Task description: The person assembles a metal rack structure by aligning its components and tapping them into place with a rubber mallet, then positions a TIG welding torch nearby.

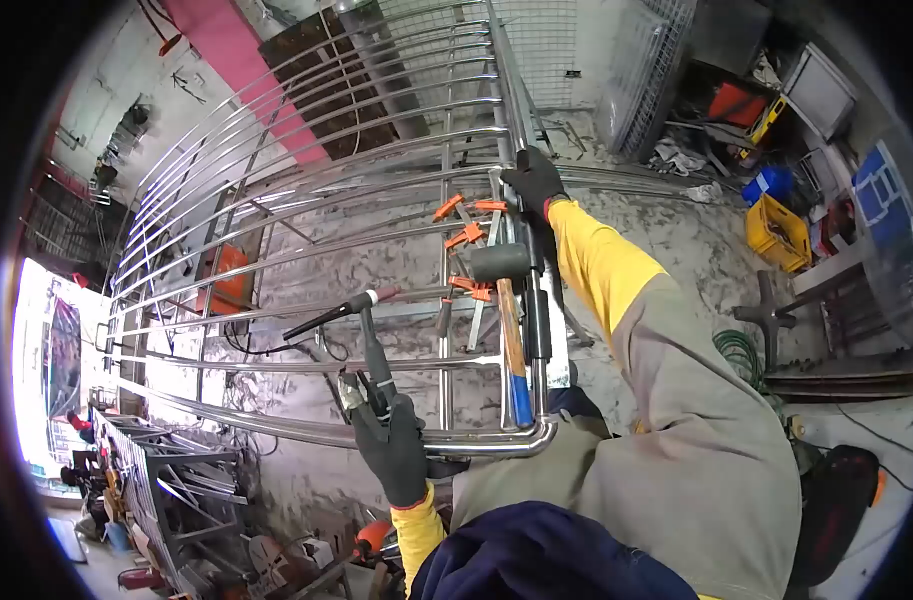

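Observation:
My left hand (391, 455), in a dark glove, is closed around the grey handle of a TIG welding torch (378, 355). The torch's head has a pale and red nozzle and a long black back cap. Silvery wrapping covers one glove finger. Beneath this hand runs the bent tube of a shiny metal grille (306, 428). My right hand (536, 180), also gloved, wraps over the grille's side tube. Between the hands, a mallet (501, 263) with a wood-and-blue handle rests along that side. Orange-tipped clamps (466, 237) sit just left of it.
Long curved bars of the grille stretch away to the left. An orange box (226, 280) shows beneath them. On the right are a yellow crate (777, 233), a blue container (768, 186) and a green coiled hose (741, 358). Metal frames (181, 470) stand at lower left.

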Demonstrator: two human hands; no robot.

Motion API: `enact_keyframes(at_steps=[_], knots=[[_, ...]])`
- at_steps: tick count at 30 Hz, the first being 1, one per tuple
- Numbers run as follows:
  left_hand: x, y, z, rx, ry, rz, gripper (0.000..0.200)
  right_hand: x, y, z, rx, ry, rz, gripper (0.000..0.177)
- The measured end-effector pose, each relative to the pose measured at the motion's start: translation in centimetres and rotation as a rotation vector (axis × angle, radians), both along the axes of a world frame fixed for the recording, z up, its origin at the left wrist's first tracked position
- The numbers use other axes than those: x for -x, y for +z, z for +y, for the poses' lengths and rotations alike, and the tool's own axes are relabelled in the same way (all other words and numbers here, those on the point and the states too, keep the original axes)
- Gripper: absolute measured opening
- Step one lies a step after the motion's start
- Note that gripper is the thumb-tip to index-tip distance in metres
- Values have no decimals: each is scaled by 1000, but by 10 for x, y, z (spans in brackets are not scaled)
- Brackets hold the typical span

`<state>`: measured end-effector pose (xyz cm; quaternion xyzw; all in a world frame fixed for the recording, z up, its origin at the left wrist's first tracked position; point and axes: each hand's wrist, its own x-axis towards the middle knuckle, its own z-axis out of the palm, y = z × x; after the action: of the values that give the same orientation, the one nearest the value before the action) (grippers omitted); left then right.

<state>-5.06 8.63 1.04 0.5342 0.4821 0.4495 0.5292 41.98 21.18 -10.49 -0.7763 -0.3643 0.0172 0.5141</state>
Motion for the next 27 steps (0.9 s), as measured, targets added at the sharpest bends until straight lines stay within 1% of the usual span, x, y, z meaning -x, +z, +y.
enact_keyframes(at_steps=[1, 2, 3, 4, 5, 7, 8, 9, 11, 12, 14, 15, 17, 18, 19, 21, 23, 25, 26, 27], knots=[[1, -1, 0, -2, -2, 12, 39, -7, -10, 8, 6, 6, 3, 45], [1, -2, 1, -3, -3, 24, 45, -16, -19, 15, -154, 132, 195, 37], [-1, -3, 2, 5, 4, 28, 45, -24, -26, 20, -312, 255, 391, 30], [-1, -6, 3, -21, -5, 15, 60, -25, -21, 20, -325, 327, 491, 17], [0, -8, 1, -42, -12, 6, 76, -26, -19, 16, -287, 332, 451, 20], [-4, -2, -1, -2, 18, 23, 77, -30, -9, 5, -172, 355, 331, 20], [-6, 1, -1, 17, 36, 30, 77, -29, -6, 2, -185, 368, 312, 21], [-6, 0, -1, 33, 43, 37, 77, -29, 1, -4, -115, 340, 237, 22], [-5, -1, 1, 54, 46, 13, 78, -35, 4, -9, -64, 387, 241, 28], [-5, -1, 2, 80, 80, 74, 79, -34, 6, -10, -52, 391, 247, 28], [-7, -1, 1, 82, 98, 52, 79, -30, 11, -12, -58, 402, 408, 30], [-9, -1, 1, 74, 108, 27, 80, -29, 13, -10, -52, 402, 411, 30], [-8, -3, 0, 95, 112, 11, 79, -26, 17, -11, -105, 543, 566, 31], [-7, -4, 1, 104, 117, -8, 79, -42, -9, 0, -139, 545, 612, 29], [-8, -6, 2, 106, 111, -12, 79, -42, -5, -2, -138, 539, 608, 29], [-7, -7, 2, 105, 137, 36, 79, -38, -3, -6, -61, 521, 423, 27], [-11, -3, 1, 78, 127, 36, 78, -36, 1, -2, -39, 488, 380, 27], [-13, -2, 1, 49, 126, 37, 78, -29, 10, 1, 20, 502, 158, 29], [-12, -2, 0, 32, 109, 48, 77, -27, 16, -1, 48, 445, 354, 29], [-12, -2, 1, 14, 93, 58, 76, -25, 20, 0, 48, 447, 354, 29]])
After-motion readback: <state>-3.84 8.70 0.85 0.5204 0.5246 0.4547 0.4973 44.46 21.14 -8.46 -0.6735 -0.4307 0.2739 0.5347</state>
